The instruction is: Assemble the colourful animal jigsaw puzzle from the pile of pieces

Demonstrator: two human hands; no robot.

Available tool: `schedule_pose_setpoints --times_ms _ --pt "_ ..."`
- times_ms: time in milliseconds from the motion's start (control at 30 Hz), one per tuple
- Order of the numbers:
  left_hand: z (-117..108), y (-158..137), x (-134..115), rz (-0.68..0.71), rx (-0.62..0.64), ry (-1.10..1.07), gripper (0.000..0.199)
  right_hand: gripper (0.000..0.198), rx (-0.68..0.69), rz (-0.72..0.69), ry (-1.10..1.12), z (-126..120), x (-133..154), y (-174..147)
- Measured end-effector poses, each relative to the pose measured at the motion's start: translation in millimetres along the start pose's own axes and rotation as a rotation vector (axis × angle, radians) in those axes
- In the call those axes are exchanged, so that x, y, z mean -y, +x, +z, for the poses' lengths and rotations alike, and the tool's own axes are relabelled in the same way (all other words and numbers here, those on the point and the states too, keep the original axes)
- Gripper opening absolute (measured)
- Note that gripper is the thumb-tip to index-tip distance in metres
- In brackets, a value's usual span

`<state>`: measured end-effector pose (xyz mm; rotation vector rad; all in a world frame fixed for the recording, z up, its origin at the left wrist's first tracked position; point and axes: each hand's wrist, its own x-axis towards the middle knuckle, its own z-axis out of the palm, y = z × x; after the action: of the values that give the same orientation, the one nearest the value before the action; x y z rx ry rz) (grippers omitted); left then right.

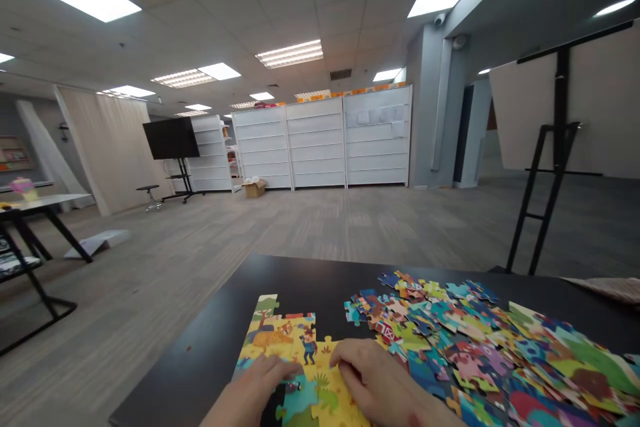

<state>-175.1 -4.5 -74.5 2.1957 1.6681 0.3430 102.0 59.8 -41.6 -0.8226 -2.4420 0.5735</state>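
Yellow jigsaw section [270, 339] on a black table [210, 333]

The partly joined jigsaw section lies at the table's near side, printed with a spotted cat and a small figure in a hat. Over its left part rests the left hand [257, 383], fingers stretched out rather than gripping. The right hand [373, 370], apart from the left, bends its fingers down at the yellow part; whether they pinch a piece cannot be told. Just right of it spreads a heap of loose jigsaw pieces [467, 347], overlapping one another. Beyond the table stands a black easel [562, 107].
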Motion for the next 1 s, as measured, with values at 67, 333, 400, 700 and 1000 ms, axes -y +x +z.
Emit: schedule_pose_setpoints --times_ms 67,333,400,700,1000 --pt "4 3 2 0.014 0.035 0.000 0.070 0.026 0.002 0.019 0.000 1 -1 0" --pt "-38 -15 -41 -0.025 0.031 -0.094 0.064 0.028 0.037 0.054 0.000 2 -1 0" --pt "-53 -27 -48 -0.066 -0.048 -0.142 0.058 0.028 0.043 0.060 -0.003 1 -1 0" --pt "-66 -44 -33 -0.170 0.012 -0.150 0.045 0.028 0.042 0.052 -0.002 2 0 2" --pt "-67 -41 -39 -0.165 0.064 -0.002 0.034 0.025 0.059 0.074 0.009 3 -2 3"
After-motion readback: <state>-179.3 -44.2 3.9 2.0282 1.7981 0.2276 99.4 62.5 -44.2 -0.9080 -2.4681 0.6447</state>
